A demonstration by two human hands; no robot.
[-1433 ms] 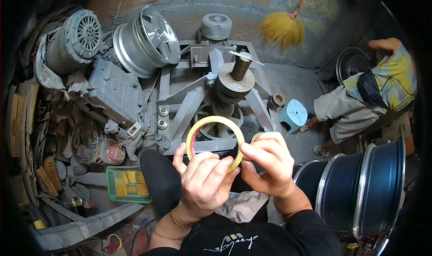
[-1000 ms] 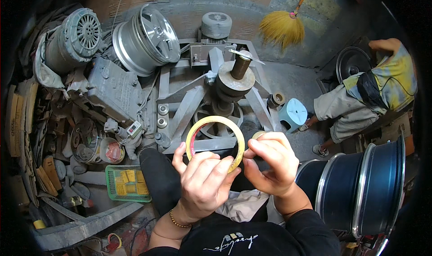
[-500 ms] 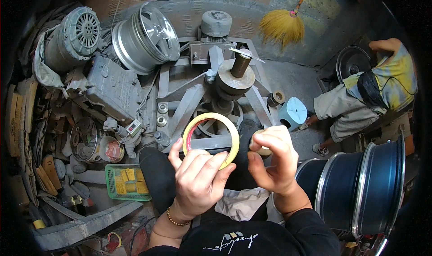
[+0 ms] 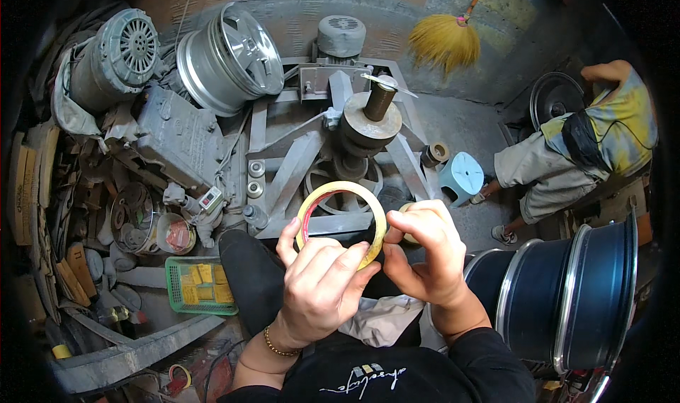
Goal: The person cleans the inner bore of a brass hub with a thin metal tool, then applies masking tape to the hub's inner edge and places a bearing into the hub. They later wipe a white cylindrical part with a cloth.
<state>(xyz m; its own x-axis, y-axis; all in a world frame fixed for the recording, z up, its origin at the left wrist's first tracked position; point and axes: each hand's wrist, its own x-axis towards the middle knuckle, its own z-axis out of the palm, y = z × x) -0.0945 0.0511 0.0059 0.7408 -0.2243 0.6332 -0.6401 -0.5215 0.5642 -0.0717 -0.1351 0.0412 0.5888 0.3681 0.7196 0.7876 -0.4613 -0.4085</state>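
Left hand (image 4: 322, 290) grips the yellow tape roll (image 4: 341, 222); right hand (image 4: 425, 251) pinches its rim.

tape roll (image 4: 342, 190): pale yellow, red inside
basket (image 4: 200, 284), lower left: green — yellow pads within
broom (image 4: 445, 40), top: straw yellow
stool (image 4: 460, 176): light blue
wheel rim (image 4: 559, 297), right: dark blue — silver edge

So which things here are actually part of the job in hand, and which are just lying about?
In hand:
- yellow tape roll, held by the left hand
- right hand, fingers pinching at the roll's right edge

Lying about:
- silver wheel rim
- dark blue rim
- green basket
- broom
- blue stool
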